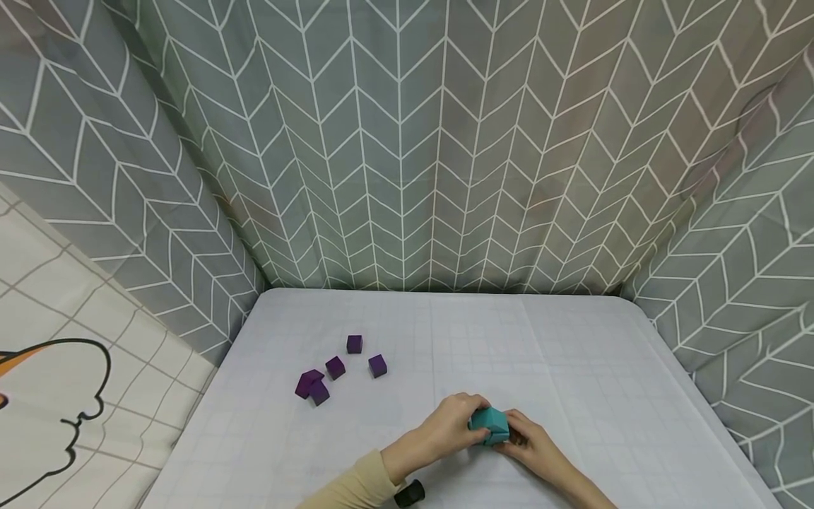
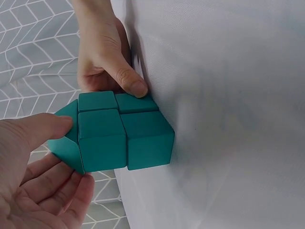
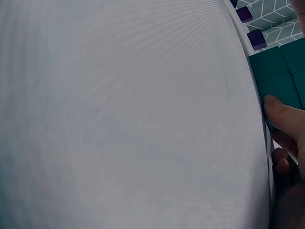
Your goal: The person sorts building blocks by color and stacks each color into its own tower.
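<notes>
Together the left hand (image 1: 448,426) and right hand (image 1: 531,442) press a cluster of teal blocks (image 1: 490,425) between their curled fingers on the white tabletop (image 1: 572,367). Five purple cubes (image 1: 337,367) lie well apart, loose. Hands hide the cluster's base, so its block count cannot be told.
</notes>
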A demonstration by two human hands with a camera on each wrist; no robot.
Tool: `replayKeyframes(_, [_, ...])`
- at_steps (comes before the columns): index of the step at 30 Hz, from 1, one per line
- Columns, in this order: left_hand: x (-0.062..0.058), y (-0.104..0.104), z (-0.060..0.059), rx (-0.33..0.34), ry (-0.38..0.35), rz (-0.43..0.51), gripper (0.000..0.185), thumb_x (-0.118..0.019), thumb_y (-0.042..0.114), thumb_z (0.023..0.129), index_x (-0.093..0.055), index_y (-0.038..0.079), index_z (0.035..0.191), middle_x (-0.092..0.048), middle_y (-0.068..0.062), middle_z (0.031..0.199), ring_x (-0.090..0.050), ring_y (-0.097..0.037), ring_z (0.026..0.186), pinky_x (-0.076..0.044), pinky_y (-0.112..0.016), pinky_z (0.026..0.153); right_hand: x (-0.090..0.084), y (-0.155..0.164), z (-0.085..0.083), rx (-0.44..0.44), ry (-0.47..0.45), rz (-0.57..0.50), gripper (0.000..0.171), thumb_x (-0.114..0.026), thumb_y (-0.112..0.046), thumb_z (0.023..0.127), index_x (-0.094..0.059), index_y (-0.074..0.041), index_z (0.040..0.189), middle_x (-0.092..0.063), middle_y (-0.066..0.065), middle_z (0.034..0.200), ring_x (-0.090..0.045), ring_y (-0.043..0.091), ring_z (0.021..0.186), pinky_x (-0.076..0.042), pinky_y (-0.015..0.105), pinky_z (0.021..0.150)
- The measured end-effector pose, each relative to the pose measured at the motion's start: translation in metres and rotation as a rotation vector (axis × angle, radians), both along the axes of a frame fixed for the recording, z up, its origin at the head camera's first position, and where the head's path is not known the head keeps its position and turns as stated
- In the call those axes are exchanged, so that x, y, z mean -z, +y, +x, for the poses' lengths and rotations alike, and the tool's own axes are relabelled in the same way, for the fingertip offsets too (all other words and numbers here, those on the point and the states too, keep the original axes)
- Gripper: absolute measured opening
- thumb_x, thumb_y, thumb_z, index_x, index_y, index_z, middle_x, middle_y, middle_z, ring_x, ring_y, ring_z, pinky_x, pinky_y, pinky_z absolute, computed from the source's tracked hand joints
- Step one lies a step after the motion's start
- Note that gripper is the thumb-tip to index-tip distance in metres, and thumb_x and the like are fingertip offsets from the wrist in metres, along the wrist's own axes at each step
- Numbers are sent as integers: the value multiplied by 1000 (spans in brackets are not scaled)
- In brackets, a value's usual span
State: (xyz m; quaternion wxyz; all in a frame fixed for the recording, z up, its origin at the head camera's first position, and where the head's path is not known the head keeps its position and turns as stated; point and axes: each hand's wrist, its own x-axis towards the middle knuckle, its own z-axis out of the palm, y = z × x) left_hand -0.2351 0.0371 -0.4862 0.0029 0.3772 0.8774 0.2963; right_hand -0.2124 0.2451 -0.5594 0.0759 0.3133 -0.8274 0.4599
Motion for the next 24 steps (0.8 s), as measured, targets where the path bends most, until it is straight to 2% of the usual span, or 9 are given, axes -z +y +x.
replayKeyframes(8, [0,1,1,-11,-1,-6,33,-69,24,77,-59,9,105,-61,4,94,-52,2,81,-40,-7,64,-14,-6,5,-3,2,-11,41,-70,0,71,-57,-5,110,-54,-3,100,-46,15,67,-40,22,52])
replayKeyframes(13, [1,0,2,-11,0,-9,35,-70,24,76,-58,9,105,-61,3,94,-52,2,81,-41,-7,64,-1,0,0,-5,-5,-2,42,-69,-8,74,-56,-12,114,-54,-4,102,-45,10,69,-40,18,54])
replayKeyframes(24, [3,1,3,-18,10,-10,36,-72,23,75,-58,8,104,-61,3,93,-52,3,81,-41,-7,65,0,0,-1,-10,10,-8,42,-69,-9,74,-56,-15,114,-55,-5,102,-46,9,69,-40,16,55])
